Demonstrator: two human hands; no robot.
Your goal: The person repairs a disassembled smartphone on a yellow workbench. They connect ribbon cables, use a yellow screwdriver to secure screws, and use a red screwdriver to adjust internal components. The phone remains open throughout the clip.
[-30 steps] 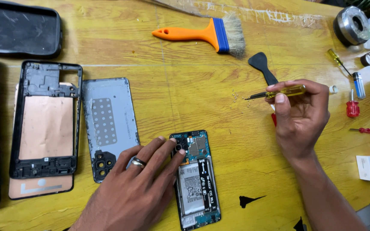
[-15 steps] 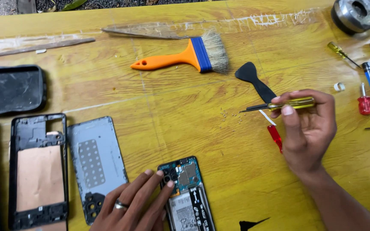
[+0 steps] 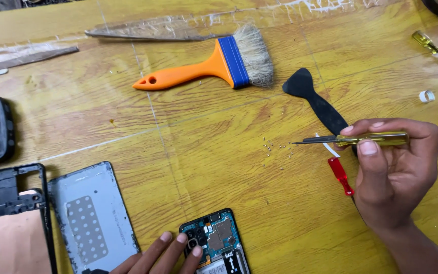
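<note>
Yellow-handled screwdriver [image 3: 353, 139] pinched in the right hand [image 3: 394, 175], tip near tiny loose screws [image 3: 277, 148] at nine o'clock, could scatter them; left hand [image 3: 160, 253] lies flat on the opened phone [image 3: 216, 243].

On the yellow wooden table [image 3: 204, 147], the brush [image 3: 214, 63] at 12 o'clock has an orange handle, a blue band and grey-white bristles; the pry tool [image 3: 315, 99] at 2 o'clock is black; the screwdriver [image 3: 366, 139] at 3 o'clock has a clear yellow handle, the one below it [image 3: 341, 176] red; the circuit board [image 3: 216, 238] at 6 o'clock is teal; the back cover [image 3: 92, 218] at 7 o'clock is grey with a dotted patch
</note>
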